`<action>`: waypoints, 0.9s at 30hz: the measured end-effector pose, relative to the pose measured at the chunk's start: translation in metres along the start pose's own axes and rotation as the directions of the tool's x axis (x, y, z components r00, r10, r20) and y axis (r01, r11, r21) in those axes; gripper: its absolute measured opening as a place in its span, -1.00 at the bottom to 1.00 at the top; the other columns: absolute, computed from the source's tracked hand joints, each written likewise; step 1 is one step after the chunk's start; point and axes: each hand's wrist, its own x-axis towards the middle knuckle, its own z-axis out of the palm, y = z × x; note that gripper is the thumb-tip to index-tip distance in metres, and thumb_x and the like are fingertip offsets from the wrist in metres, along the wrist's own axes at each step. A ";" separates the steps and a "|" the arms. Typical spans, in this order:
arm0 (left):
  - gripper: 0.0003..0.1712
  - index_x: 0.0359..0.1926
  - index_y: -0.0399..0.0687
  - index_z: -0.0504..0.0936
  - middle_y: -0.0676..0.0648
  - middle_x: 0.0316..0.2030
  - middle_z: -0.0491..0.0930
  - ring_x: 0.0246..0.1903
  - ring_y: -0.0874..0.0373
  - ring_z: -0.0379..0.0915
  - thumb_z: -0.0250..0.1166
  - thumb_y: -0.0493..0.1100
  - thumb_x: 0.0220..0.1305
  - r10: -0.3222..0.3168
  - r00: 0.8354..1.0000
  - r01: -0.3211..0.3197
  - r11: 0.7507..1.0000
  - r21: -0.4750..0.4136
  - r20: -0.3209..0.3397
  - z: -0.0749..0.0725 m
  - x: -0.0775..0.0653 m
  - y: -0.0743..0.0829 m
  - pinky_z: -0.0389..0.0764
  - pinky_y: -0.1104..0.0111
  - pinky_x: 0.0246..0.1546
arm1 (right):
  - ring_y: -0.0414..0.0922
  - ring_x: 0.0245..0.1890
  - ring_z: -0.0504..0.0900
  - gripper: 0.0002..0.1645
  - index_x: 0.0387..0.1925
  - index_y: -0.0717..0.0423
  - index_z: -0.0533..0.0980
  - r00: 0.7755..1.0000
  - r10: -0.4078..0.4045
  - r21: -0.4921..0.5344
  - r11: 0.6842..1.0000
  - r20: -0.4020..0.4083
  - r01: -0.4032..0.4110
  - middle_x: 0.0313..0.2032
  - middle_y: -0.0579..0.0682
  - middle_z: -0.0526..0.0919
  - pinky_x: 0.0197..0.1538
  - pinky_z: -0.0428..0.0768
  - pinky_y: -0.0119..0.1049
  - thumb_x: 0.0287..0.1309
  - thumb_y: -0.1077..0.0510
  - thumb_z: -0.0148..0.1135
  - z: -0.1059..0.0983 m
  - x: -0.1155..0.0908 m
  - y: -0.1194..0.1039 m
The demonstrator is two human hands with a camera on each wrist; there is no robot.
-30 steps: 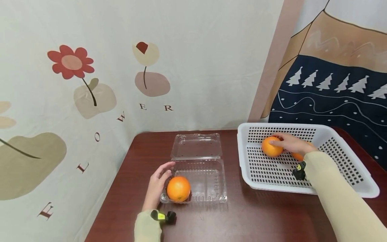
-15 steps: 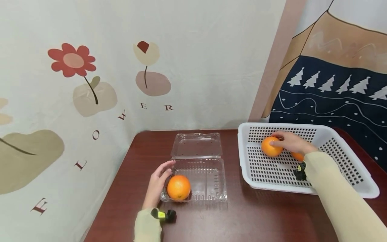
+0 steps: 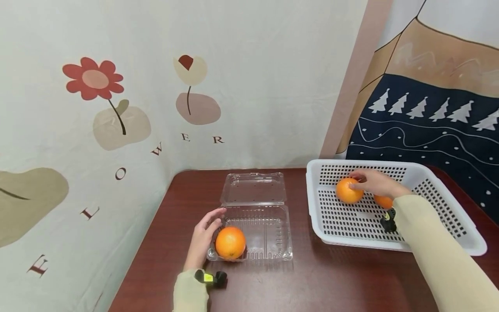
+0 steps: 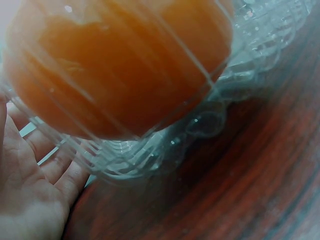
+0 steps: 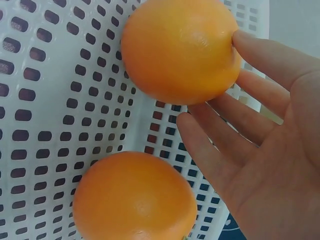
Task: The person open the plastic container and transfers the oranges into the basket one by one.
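An orange [image 3: 231,243] sits in the front left corner of a clear plastic clamshell box [image 3: 269,236], whose lid [image 3: 253,189] is folded back flat. My left hand [image 3: 203,238] rests along the box's left side, fingers fairly straight; in the left wrist view they lie against the clear wall beside the orange. Over in the white basket [image 3: 317,225], my right hand [image 3: 376,183] grips a second orange [image 3: 348,190] between thumb and fingertips. Another orange [image 5: 135,197] lies close by in the basket, partly hidden under the right hand in the head view.
The perforated basket stands at the right of the dark red-brown table [image 3: 312,286], with raised walls all round. A printed cloth [image 3: 273,86] hangs behind the table's back edge. Bare tabletop shows between box and basket and along the front.
Very little differs. The right hand and the orange it grips have shifted slightly to the left, and the head view has turned a little. The left hand keeps its place at the box.
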 end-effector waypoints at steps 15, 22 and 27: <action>-0.66 0.08 0.05 0.46 0.03 0.07 0.43 0.10 0.07 0.28 0.06 -0.14 0.28 -0.020 1.000 0.020 1.000 -0.005 -0.003 0.000 -0.004 0.003 0.28 0.14 0.11 | 0.15 -0.03 0.38 -0.38 0.10 0.29 0.33 0.999 -0.033 -0.022 0.999 -0.027 0.033 0.01 0.28 0.42 0.04 0.30 0.14 0.12 -0.04 0.12 0.001 -0.002 0.009; -0.65 0.08 0.06 0.46 0.04 0.07 0.43 0.10 0.08 0.27 0.06 -0.12 0.28 -0.019 1.000 0.019 1.000 -0.006 -0.001 0.000 -0.003 0.003 0.27 0.14 0.11 | 0.16 -0.02 0.36 -0.36 0.12 0.28 0.31 0.999 -0.022 -0.026 0.999 -0.028 0.022 0.03 0.30 0.40 0.04 0.27 0.16 0.13 -0.06 0.11 -0.001 -0.004 0.009; -0.65 0.08 0.08 0.46 0.04 0.07 0.43 0.10 0.08 0.28 0.06 -0.12 0.28 -0.027 1.000 0.027 1.000 -0.009 -0.001 0.000 -0.003 0.002 0.28 0.13 0.11 | 0.16 -0.02 0.36 -0.35 0.14 0.29 0.30 1.000 -0.016 -0.019 1.000 -0.020 0.016 0.04 0.31 0.39 0.04 0.27 0.16 0.13 -0.06 0.10 0.000 -0.004 0.010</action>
